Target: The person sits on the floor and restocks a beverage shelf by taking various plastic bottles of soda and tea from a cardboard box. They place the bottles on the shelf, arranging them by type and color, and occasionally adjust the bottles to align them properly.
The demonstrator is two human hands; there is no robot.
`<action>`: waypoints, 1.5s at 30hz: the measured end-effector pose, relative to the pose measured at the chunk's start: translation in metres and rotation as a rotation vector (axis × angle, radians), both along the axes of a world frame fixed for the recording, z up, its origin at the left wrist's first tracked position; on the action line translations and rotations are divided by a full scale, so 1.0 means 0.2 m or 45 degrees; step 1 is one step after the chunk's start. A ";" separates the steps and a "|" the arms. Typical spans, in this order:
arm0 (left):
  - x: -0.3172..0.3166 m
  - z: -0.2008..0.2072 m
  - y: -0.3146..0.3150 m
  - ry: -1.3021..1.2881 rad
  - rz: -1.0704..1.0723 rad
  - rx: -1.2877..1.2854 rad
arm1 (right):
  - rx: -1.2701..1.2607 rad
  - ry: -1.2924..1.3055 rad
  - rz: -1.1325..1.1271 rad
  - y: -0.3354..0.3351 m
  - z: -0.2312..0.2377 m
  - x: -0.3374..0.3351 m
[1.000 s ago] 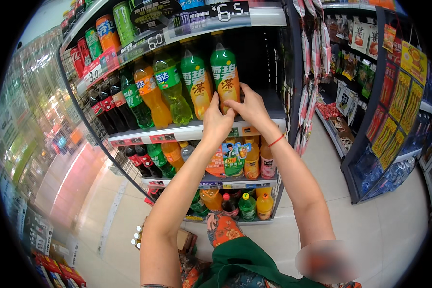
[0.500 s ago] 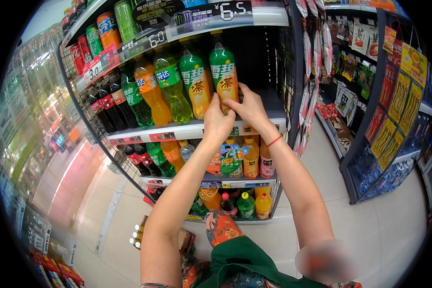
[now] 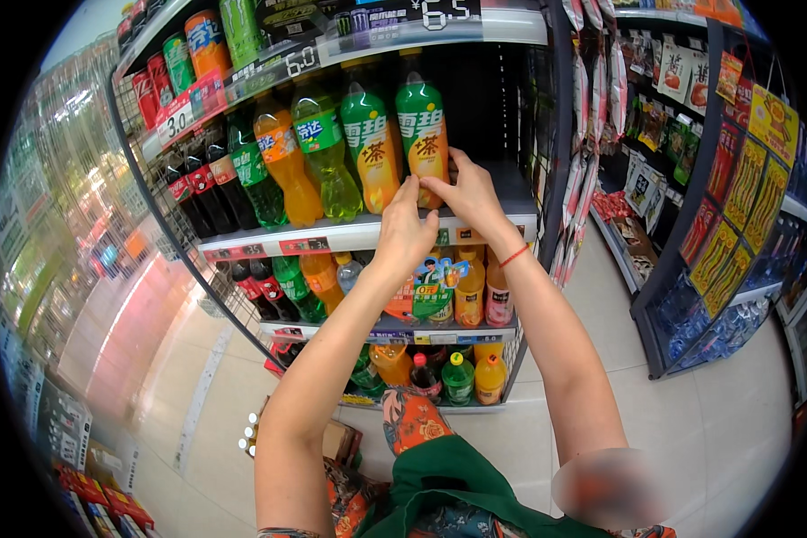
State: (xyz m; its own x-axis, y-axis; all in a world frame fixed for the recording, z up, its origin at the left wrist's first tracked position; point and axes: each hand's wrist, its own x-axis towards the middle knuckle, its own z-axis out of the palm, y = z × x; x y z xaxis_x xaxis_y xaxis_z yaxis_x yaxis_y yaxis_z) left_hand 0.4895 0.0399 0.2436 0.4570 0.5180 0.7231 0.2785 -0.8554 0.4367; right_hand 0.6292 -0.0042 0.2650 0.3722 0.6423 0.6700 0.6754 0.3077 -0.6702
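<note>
A green and yellow soda bottle (image 3: 423, 134) stands upright at the right end of a row on the middle shelf. Around its lower right side my right hand (image 3: 469, 193) is closed, thumb across the front and fingers at the side. My left hand (image 3: 405, 231) grips low on its left, fingertips against the bottle and thumb near the shelf edge. A matching bottle (image 3: 368, 148) stands just left of it. Beyond that come a light green soda bottle (image 3: 323, 161) and an orange soda bottle (image 3: 287, 170). The far sides of both hands' grips are hidden.
A white price rail (image 3: 350, 235) edges the middle shelf. Cans (image 3: 208, 45) line the shelf above, and juice bottles (image 3: 469, 291) fill the one below. Hanging packets (image 3: 578, 170) border the rack's right side. Another display rack (image 3: 690, 233) stands across the aisle.
Both hands stay at the rightmost green and yellow bottle. The left hand's thumb sits slightly lower, near the shelf edge. The view has shifted a little.
</note>
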 end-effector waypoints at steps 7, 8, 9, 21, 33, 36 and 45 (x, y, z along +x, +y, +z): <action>-0.02 0.00 -0.01 -0.002 -0.046 0.017 | 0.010 0.003 0.055 0.01 -0.01 0.01; -0.02 -0.01 -0.02 -0.020 -0.028 0.059 | 0.020 0.003 0.074 0.01 -0.01 0.01; -0.03 -0.02 -0.03 -0.038 -0.011 0.101 | 0.016 0.004 0.075 0.01 -0.01 0.02; -0.10 -0.01 -0.08 0.069 -0.034 -0.053 | 0.096 -0.019 0.036 0.07 -0.06 0.03; -0.12 -0.02 -0.06 0.042 -0.027 -0.014 | -0.058 -0.079 0.021 0.01 -0.02 -0.01; -0.12 -0.03 -0.06 0.043 -0.017 0.005 | -0.058 -0.079 0.008 0.02 -0.02 -0.02; -0.12 -0.04 -0.06 0.034 0.005 0.040 | 0.013 -0.102 0.018 0.05 -0.04 0.00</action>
